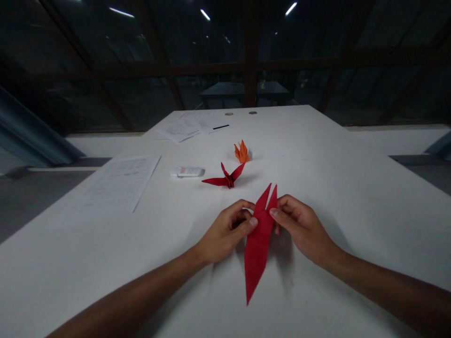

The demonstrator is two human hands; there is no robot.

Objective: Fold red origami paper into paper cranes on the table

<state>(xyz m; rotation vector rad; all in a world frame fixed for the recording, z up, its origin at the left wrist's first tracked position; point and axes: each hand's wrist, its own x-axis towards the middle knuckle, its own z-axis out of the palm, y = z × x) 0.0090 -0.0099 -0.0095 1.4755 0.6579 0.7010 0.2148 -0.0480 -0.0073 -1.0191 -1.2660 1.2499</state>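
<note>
Between my hands is a folded piece of red origami paper, long and narrow, with two split points at its far end and one point towards me. My left hand pinches its left edge, thumb on top and fingers behind. On the opposite edge, my right hand grips near the base of the right split point, thumb on top. Just beyond the paper stands a finished red paper crane with its wings spread. Behind that sits an orange folded paper figure.
A white tube-like item with small print lies left of the crane. Written sheets rest on the white table at the left, with more papers and a black pen farther back. Dark windows stand behind.
</note>
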